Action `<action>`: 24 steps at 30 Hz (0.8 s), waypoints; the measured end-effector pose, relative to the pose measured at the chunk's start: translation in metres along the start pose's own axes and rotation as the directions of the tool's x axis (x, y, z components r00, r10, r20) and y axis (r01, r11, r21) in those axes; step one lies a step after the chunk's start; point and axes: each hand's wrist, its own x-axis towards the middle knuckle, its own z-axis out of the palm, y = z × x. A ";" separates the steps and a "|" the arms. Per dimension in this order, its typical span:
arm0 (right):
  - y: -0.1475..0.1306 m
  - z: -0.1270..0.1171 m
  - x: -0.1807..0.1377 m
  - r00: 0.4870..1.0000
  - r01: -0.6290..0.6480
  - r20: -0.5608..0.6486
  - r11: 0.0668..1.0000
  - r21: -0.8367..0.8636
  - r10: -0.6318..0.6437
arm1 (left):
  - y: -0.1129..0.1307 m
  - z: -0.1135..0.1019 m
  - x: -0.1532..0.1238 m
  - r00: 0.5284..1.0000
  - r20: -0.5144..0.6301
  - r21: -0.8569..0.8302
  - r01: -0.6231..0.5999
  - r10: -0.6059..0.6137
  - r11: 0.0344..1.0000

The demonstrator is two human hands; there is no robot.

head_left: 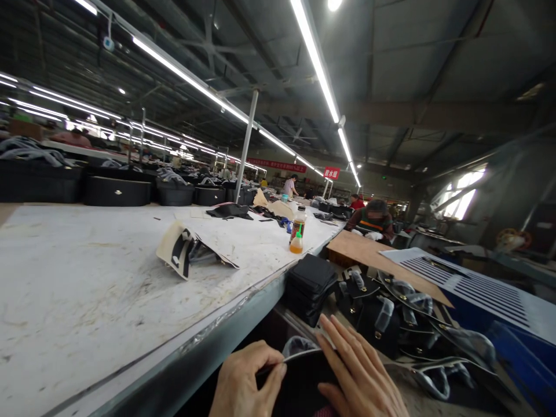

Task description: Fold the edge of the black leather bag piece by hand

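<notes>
Both of my hands are low in the picture, below the edge of a long white worktable (pixel 87 289). My left hand (pixel 245 382) pinches the top edge of a black leather piece (pixel 299 379). My right hand (pixel 360 376) lies flat on the same piece, fingers stretched out toward the left. A grey plastic-wrapped part (pixel 297 346) pokes up just behind the piece. Close beyond my hands sit a stack of black leather pieces (pixel 310 286) and several black bags (pixel 382 313) with wrapped straps.
On the table lie a cream and black cut piece (pixel 180 249), a glue bottle with a green tip (pixel 296 240) and a taller bottle (pixel 299 220). Black bins (pixel 117 191) line the far side. A person in white gloves (pixel 371 223) works further down. A white slatted panel (pixel 473 284) lies right.
</notes>
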 end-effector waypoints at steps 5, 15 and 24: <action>-0.011 -0.004 -0.018 0.989 -0.071 0.130 0.997 0.010 0.069 | 0.000 0.005 0.000 0.998 -0.015 -0.045 0.063 -0.064 0.997; -0.014 0.009 -0.023 0.992 -0.126 0.020 0.981 0.147 0.124 | -0.001 0.011 0.002 0.997 -0.010 -0.042 0.078 -0.078 0.996; -0.006 -0.003 -0.018 0.921 -0.380 0.277 0.784 0.491 0.273 | -0.003 -0.002 0.002 0.997 -0.025 0.013 0.074 -0.074 0.997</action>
